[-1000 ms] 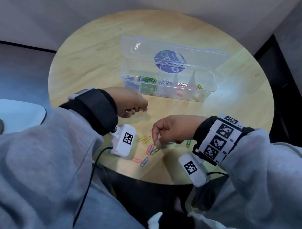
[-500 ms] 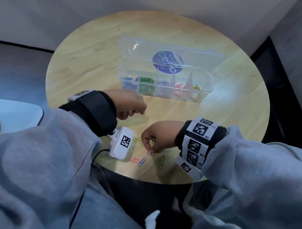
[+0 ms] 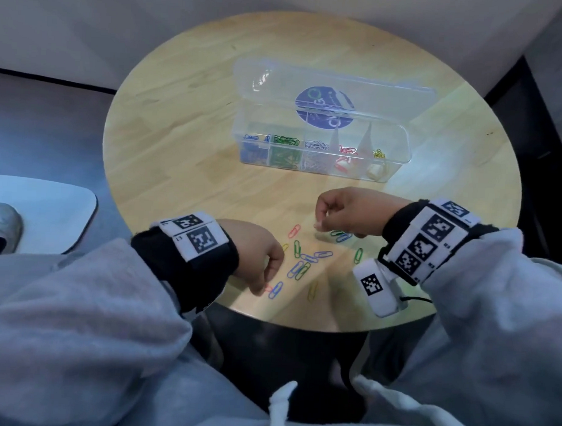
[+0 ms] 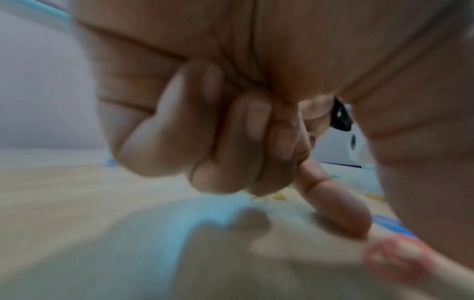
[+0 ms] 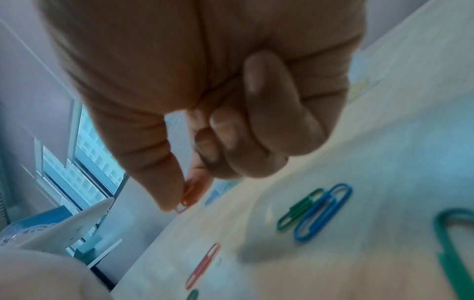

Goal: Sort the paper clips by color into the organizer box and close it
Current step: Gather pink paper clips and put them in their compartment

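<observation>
Hands | we are pinching a red paper clip (image 5: 186, 198) between right hand (image 3: 349, 212) thumb and forefinger above the bench (image 3: 185, 165) | our left hand (image 3: 255, 259), fingers curled, is pressing its forefinger by another red clip (image 4: 395, 258) | organizer box (image 3: 320, 150) is standing open beyond loose clips (image 3: 303, 261).

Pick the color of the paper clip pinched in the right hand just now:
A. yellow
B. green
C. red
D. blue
C. In the right wrist view, the right hand pinches a red paper clip between thumb and forefinger, lifted off the table; the blue clip and green ones lie loose beneath it.
</observation>
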`<state>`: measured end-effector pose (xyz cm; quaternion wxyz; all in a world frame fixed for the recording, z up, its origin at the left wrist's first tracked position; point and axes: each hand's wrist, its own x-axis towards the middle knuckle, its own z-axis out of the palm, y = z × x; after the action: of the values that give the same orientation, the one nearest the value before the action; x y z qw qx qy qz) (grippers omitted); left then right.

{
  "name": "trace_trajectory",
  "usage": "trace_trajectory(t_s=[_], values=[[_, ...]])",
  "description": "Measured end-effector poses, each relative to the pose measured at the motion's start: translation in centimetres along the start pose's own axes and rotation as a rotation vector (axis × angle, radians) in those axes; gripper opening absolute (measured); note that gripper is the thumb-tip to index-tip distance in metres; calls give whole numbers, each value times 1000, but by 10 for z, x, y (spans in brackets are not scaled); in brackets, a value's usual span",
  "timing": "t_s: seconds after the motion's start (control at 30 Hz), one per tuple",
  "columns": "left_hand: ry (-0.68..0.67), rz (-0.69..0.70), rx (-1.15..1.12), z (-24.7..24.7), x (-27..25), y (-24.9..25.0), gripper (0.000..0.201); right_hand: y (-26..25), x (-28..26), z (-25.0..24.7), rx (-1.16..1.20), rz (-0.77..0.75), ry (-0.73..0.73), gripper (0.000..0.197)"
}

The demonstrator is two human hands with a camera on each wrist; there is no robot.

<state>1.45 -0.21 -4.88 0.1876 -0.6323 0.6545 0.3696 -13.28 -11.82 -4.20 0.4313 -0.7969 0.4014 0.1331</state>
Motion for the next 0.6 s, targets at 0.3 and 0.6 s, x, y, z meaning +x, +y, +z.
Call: trace_trajectory(t_s=[0.3,0.6], values=[[16,21,-6,4,10,1,12,-1,0,7,361,87,-7,32],[175,12,-1003,-35,8,-23,32,2,5,-2,799,134,47,29]])
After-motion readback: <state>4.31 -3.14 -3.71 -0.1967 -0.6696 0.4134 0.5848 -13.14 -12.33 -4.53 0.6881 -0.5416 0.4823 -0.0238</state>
